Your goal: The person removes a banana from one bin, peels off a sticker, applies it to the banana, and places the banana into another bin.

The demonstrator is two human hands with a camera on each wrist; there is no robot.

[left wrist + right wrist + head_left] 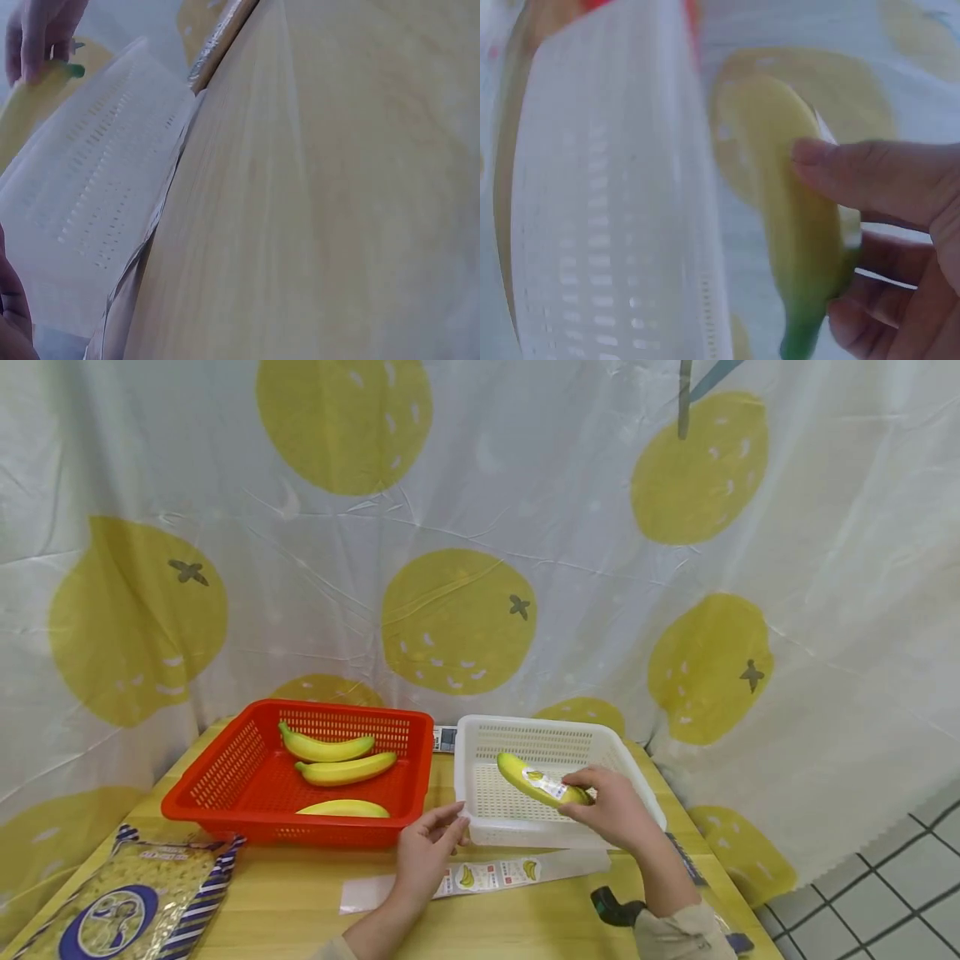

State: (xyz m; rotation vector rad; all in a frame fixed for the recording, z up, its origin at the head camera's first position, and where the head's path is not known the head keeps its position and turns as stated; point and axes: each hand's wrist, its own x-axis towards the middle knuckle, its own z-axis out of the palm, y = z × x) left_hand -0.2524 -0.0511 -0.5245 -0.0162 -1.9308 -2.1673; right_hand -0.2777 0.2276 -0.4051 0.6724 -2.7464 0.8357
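Observation:
My right hand (611, 806) holds a yellow banana (513, 768) over the white basket (652, 797), thumb on one side and fingers on the other. A white label (553, 787) with a banana picture is on the peel. In the right wrist view, the banana's green stem end (802, 337) points down beside the basket wall. My left hand (422, 856) is at the basket's front left corner, thumb and forefinger bent at its rim. Only a bit of the left hand (11, 307) shows in the left wrist view.
A red basket (300, 831) with several bananas stands on the left. In front of the white basket lies a strip of banana labels (491, 877). A clear bag with yellow contents (187, 877) is at the front left. A patterned curtain (570, 635) hangs behind the wooden table (285, 910).

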